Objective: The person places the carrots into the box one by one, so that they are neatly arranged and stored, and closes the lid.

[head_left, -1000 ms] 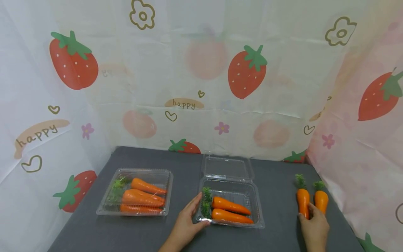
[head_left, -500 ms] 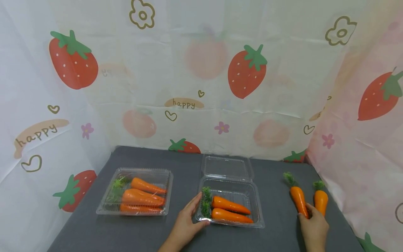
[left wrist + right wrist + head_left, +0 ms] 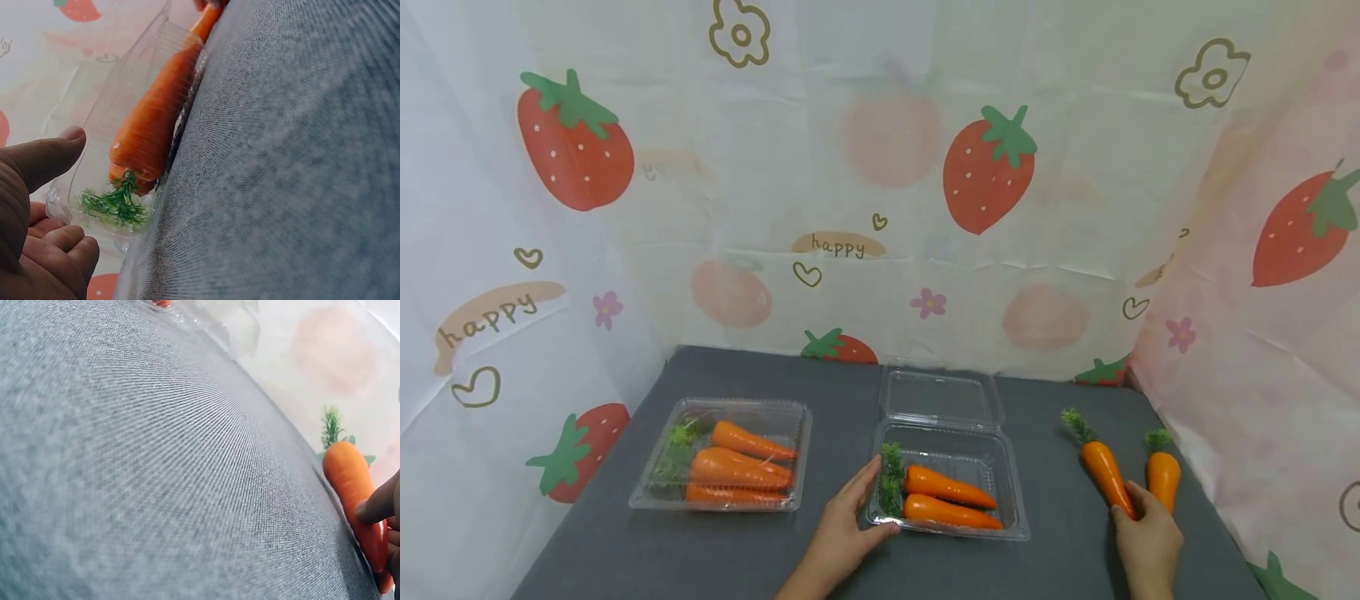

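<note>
Two bare hands at a counter [image 3: 1052, 550] covered in dark grey cloth, seen from the worker's side. The left hand [image 3: 842, 525] rests at the near left corner of a clear container [image 3: 981, 454]; its fingers and thumb stand apart, the fingers along the left rim and the thumb at the near rim. The container's hinged lid [image 3: 940, 396] lies folded back on the far side. Inside, an upper carrot [image 3: 951, 487] and a lower carrot [image 3: 952, 512] lie side by side, green tops to the left and tips to the right.

The right hand [image 3: 1150, 542], well to the right of the container, holds a slanted carrot [image 3: 1103, 471]: thumb and fingers are clamped on its narrow end, while its leafy top points away and to the left. Whether this carrot touches the cloth cannot be told. The right wrist view shows a fingertip pressed to its side. Just beyond the hand, to the right, is a spare carrot [image 3: 1163, 475], its tip hidden behind the fingers.

To the left, well apart from both hands, sits a closed container [image 3: 643, 502], through whose clear cover at least three packed carrots [image 3: 741, 468] show, greenery to the left. Around the counter hang pale sheets [image 3: 850, 100] printed with strawberries, flowers, hearts and the word "happy".
</note>
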Demonstrator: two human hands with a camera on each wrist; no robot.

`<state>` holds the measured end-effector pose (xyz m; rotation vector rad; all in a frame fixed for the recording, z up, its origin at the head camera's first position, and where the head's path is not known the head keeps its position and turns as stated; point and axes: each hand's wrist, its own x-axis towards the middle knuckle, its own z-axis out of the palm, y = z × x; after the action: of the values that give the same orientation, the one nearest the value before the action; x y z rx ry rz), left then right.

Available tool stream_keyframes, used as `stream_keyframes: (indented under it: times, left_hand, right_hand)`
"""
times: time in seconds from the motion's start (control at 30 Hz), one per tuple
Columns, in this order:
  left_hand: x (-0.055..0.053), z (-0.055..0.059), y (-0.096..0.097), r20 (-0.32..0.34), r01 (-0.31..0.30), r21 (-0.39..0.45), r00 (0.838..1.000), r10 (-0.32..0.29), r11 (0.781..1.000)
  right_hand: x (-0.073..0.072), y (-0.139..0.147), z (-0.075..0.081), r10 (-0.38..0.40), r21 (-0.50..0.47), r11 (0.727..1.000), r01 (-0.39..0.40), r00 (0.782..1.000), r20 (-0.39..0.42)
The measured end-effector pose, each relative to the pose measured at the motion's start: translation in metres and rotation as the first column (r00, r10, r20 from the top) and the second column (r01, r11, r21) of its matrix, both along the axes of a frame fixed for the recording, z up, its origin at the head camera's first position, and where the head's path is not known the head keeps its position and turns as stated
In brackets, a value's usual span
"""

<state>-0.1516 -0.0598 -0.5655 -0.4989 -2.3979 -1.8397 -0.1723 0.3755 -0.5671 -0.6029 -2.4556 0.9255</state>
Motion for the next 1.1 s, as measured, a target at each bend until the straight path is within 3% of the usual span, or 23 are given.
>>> stream_keyframes:
  times: [0.47, 0.77, 1.1]
  left_hand:
    - [0.0, 0.001, -0.001, -0.005, 0.006, -0.013, 1.0, -0.006, 1.0]
    - [0.0, 0.002, 0.0, 0.02, 0.015, 0.014, 1.0, -0.015, 1.0]
    - [0.0, 0.001, 0.001, 0.021, 0.013, 0.027, 1.0, -0.014, 1.0]
  right_hand:
    - [0.004, -0.008, 0.008, -0.008, -0.06, 0.998, 0.005, 0.999, -0.044]
    - [0.002, -0.015, 0.015, 0.052, -0.037, 0.998, -0.054, 0.998, -0.047]
    - [-0.005, -0.034, 0.033, 0.157, -0.11, 0.98, -0.165, 0.984, -0.084]
